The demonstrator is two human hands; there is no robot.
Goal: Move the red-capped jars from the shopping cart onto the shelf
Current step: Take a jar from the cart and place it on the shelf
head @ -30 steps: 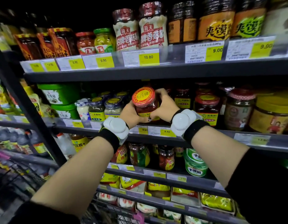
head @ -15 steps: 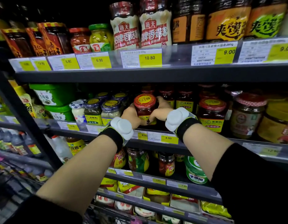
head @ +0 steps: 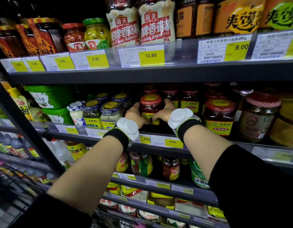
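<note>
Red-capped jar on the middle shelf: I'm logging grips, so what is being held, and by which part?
The red-capped jar, held by both hands: left hand and right hand clasp opposite sides of its glass body, below the cap.

Setting: grocery shop aisle. Tiered dark metal shelf carries yellow price tags along its front edge; rows of labelled sauce jars stand above and below it.

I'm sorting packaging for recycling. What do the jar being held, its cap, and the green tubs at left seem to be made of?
The held jar looks like clear glossy glass: dark red contents show through its wall. Its red cap is probably printed metal, though the faint sheen leaves that open. The green tubs look like opaque, smooth moulded plastic with lids of the same colour.
</note>
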